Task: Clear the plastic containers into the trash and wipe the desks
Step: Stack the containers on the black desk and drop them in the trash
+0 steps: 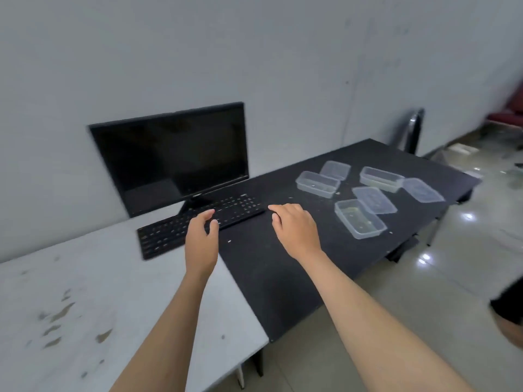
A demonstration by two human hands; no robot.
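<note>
both hands reach forward with nothing in them: the left hand (pixel 201 236) hangs over the near edge of the black keyboard (pixel 198 224), fingers loosely curved with the thumb apart, and the right hand (pixel 295 229) hovers palm down, fingers relaxed and slightly spread, over the dark counter (pixel 271 278) just right of the keyboard's end. whether either hand touches anything below it is hard to tell through the blur. beyond the right hand lie the plastic containers, all on the dark counter: the nearest tub (pixel 360 219) with a loose lid (pixel 374 200) leaning on its far edge, a second tub (pixel 317 184) with a lid (pixel 335 170) behind it, a third tub (pixel 381 179) further right, and another lid (pixel 423 189) near the counter's right end. the tubs look to hold scraps or residue, and crumbs dot the surface around them. left of the join, the white counter (pixel 113 292) carries brownish stains, and a dark monitor (pixel 172 154) stands behind the keyboard. no trash bin or cloth is in view. judging from this, nothing is cleared yet. the risks: a light tub tipped in a hasty grab could spill its residue, loose lids could slide off the edge, and wiping around the keyboard could push crumbs between its keys.
</note>
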